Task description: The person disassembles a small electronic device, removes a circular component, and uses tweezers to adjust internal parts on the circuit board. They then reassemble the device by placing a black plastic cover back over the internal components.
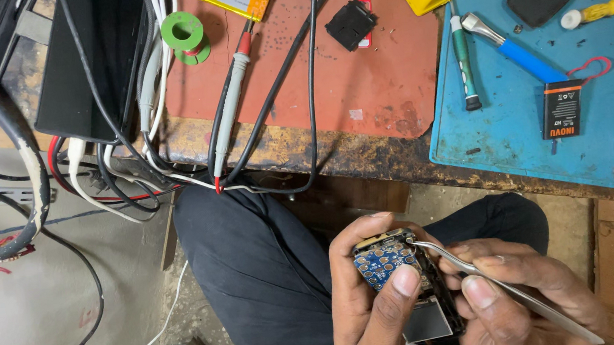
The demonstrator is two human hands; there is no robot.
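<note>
Open room over lap (257, 276); hanging cables (125, 176) and bench edge (366, 155) crowd above

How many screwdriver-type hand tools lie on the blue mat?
3: a green-handled screwdriver at the mat's left edge, a blue-handled tool beside it, and a small yellow-handled one near the top right. Others may lie beyond the frame.

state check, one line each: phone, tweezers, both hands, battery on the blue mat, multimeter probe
small phone: opened, blue circuit board exposed, held over the lap
tweezers: tip at the board's top edge
left hand: gripping the phone
right hand: pinching the tweezers
black battery: loose on the blue mat
multimeter probe: lying idle on the bench
</note>
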